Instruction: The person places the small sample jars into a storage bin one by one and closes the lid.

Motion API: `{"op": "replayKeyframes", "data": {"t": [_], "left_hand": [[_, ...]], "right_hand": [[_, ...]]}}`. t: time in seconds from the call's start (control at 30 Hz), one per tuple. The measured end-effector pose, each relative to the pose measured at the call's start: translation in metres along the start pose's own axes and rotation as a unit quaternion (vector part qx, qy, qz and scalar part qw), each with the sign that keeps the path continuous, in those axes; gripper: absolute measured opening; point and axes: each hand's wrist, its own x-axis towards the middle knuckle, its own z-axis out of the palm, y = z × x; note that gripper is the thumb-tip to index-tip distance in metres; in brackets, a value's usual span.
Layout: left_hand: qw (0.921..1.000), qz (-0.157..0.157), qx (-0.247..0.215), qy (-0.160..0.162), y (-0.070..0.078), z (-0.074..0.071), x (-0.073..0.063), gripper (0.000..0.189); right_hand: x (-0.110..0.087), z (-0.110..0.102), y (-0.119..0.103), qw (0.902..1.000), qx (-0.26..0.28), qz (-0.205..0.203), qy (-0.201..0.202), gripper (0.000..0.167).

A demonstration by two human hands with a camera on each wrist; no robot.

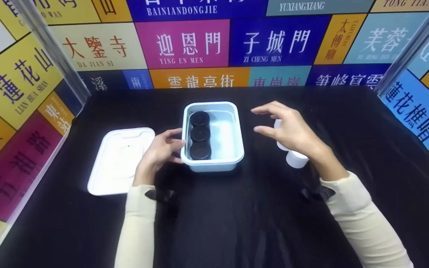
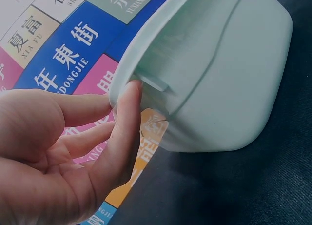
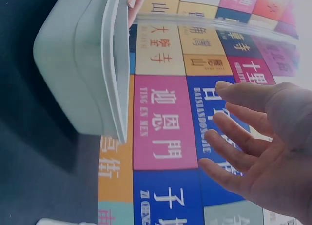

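A pale blue-green plastic box [image 1: 214, 167] stands upright, with three black round-topped items [image 1: 200, 133] in a row along its left inner side. My left hand [image 1: 160, 149] holds the box's left rim between thumb and fingers; the left wrist view shows the grip on the lip [image 2: 127, 69] closely. To the right of the box, my right hand [image 1: 291, 126] hovers apart from it with fingers spread and nothing between them. White cylindrical items [image 1: 296, 159] sit below and behind that hand, partly hidden by it.
A white rectangular lid [image 1: 116, 163] lies flat left of the box, partly behind my left hand. The black cloth [image 1: 207, 216] covers the table. Panels with coloured place-name signs [image 1: 188, 44] enclose the back and sides.
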Motion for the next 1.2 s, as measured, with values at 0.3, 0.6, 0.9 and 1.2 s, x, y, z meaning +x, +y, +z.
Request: {"op": "replayKeyframes", "data": {"t": [0.3,0.6,0.9,1.2], "left_hand": [[1.0000,0.004,-0.004,-0.001,-0.001,-0.001,0.001,0.053],[1.0000,0.004,0.000,0.001,-0.002,-0.001,0.000,0.053],[0.9999,0.006,-0.010,-0.003,-0.003,0.000,0.002,0.053],[0.9999,0.005,-0.015,-0.004,-0.002,-0.002,0.001,0.053]], "right_hand": [[-0.034,-0.019,0.029,0.9980,0.001,0.041,0.049,0.044],[-0.057,-0.030,0.066,0.9970,0.023,0.051,0.054,0.056],[-0.067,-0.038,0.108,0.9952,0.076,0.055,0.027,0.056],[-0.073,-0.037,0.137,0.9939,0.070,0.085,-0.003,0.061]]}}
